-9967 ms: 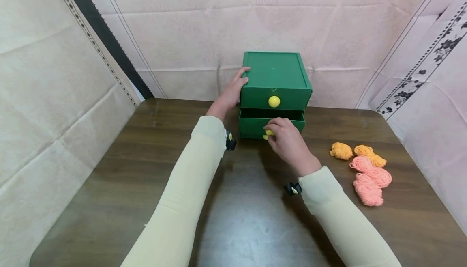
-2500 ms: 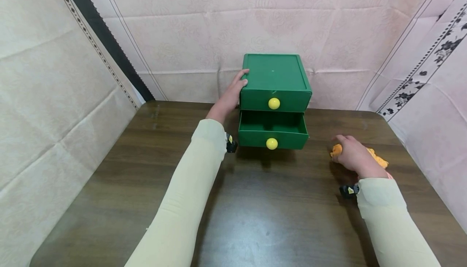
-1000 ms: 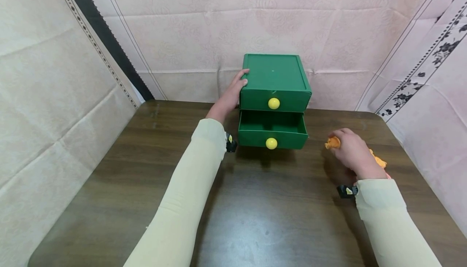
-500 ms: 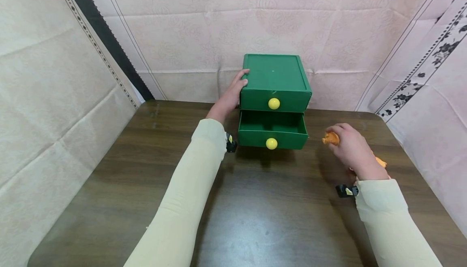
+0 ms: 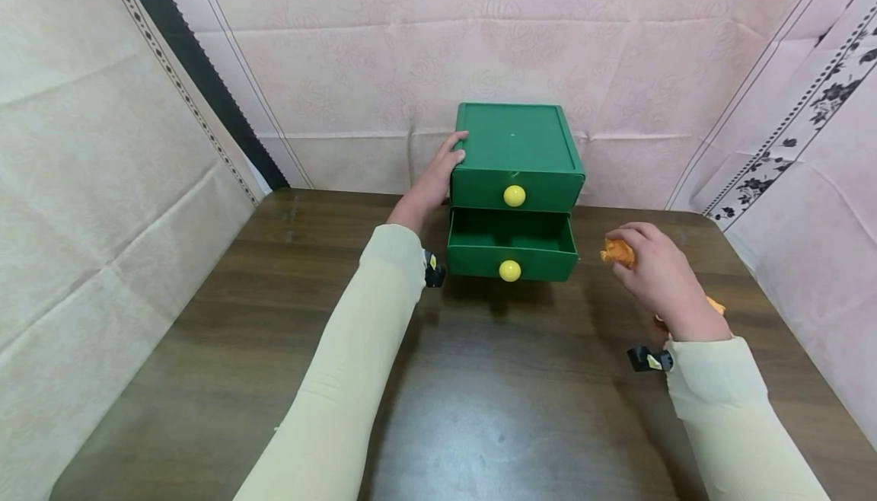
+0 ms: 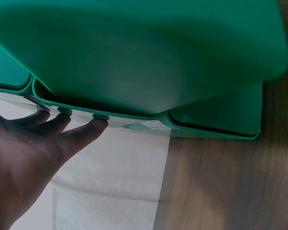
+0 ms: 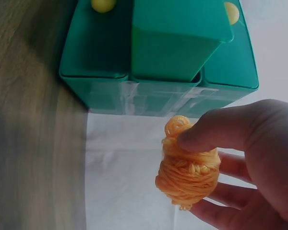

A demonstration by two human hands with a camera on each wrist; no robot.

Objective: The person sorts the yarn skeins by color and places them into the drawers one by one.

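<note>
A green drawer cabinet (image 5: pixel 517 135) with yellow knobs stands at the back of the table. Its middle drawer (image 5: pixel 510 257) is pulled out and looks bare inside. My left hand (image 5: pixel 429 181) rests on the cabinet's left side, fingertips near the top edge; in the left wrist view its fairly straight fingers (image 6: pixel 86 134) touch that side wall. To the right of the cabinet, my right hand (image 5: pixel 661 276) pinches an orange ball of yarn (image 7: pixel 189 170) between thumb and fingers, raised off the table. The fingers' far sides are partly hidden by the yarn in the right wrist view.
More orange yarn (image 5: pixel 715 304) lies on the table behind my right wrist; the pink yarn is almost wholly hidden there. Pale patterned cloth (image 5: pixel 342 74) hangs behind and at both sides of the brown wooden table (image 5: pixel 452 410).
Earlier, my right hand pulled the drawer out by its knob and moved to the yarn. It has since lifted an orange ball up and slightly left. The left hand stayed put.
</note>
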